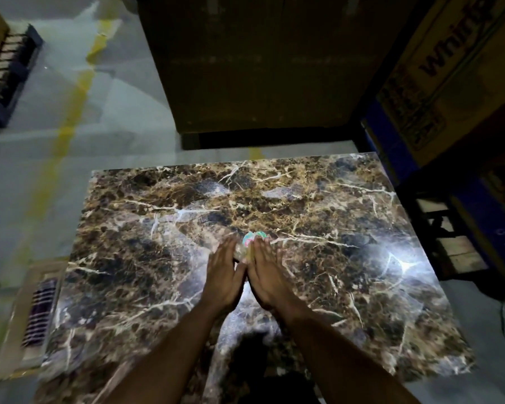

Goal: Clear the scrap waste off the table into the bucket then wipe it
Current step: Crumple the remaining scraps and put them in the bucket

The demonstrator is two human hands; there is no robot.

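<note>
Head view: left hand (223, 275) and right hand (270, 277), fingers straight, cup crumpled scrap (252, 239) between fingertips on marble table (347, 228); grip loose; scrap could slip forward past fingertips; bucket not visible.

Table (318, 217) brown marble w/ white veins; scrap (252, 238) pink-teal.

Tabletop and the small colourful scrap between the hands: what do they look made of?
The brown veined tabletop looks like polished marble, or a marble-print laminate: white veins and a sharp glare patch show a glossy finish. The small pink-and-green crumpled scrap between the left hand and right hand looks like thin plastic wrapper or foil; blur leaves it uncertain.
</note>
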